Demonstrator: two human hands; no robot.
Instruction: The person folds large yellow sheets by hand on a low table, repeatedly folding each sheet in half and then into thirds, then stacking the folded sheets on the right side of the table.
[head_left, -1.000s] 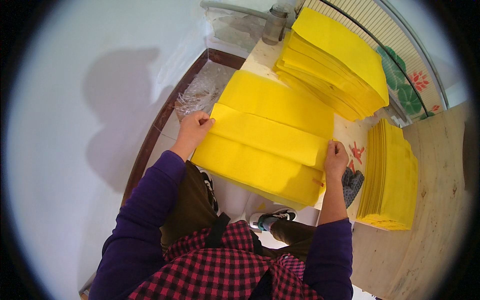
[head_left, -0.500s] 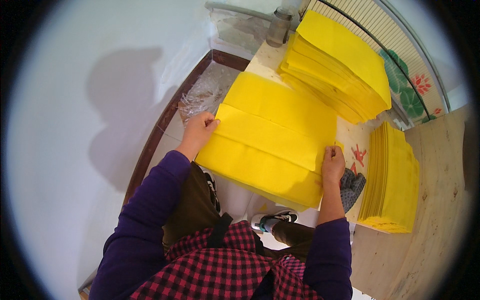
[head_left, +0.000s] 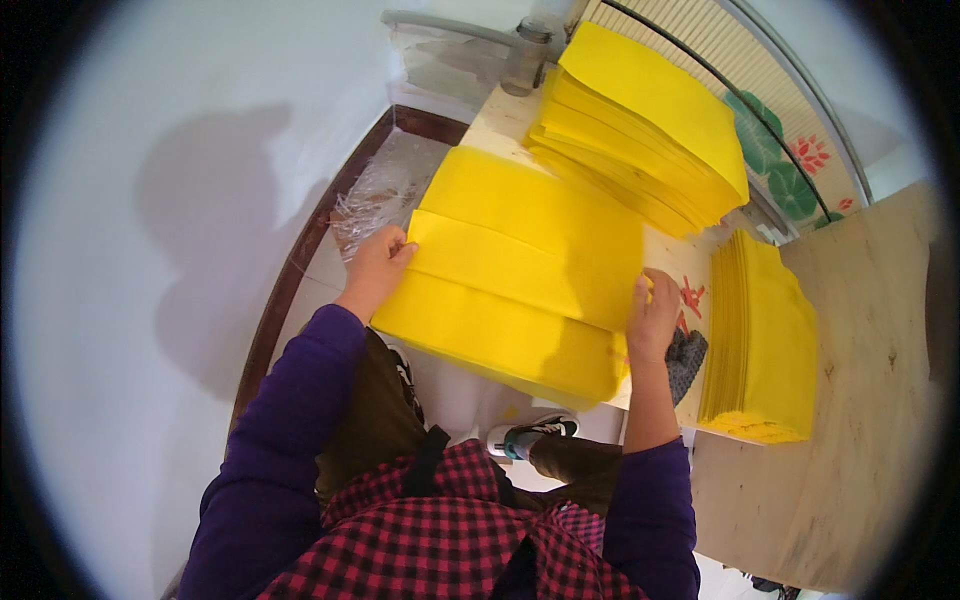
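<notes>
A yellow cloth-like sheet (head_left: 500, 255), folded over in a band, lies on top of a pile of yellow sheets (head_left: 490, 345) at the near end of the table. My left hand (head_left: 376, 265) pinches the sheet's left edge between thumb and fingers. At the opposite edge, my right hand (head_left: 653, 312) has its fingers curled, with a bit of yellow showing between thumb and forefinger. A grey knitted glove or cloth (head_left: 685, 362) lies just right of my right wrist, partly hidden by it.
Two more yellow stacks stand on the wooden table: a tall leaning one (head_left: 640, 130) at the back and another (head_left: 762, 345) at the right. Red strips (head_left: 692, 295) lie between them. A clear jar (head_left: 527, 58) stands at the far corner. Clear plastic wrap (head_left: 380, 195) lies on the floor by the wall.
The whole view has shifted slightly, so everything sits further left. My right hand's fingers have loosened a little at the sheet's edge. My left hand keeps its pinch.
</notes>
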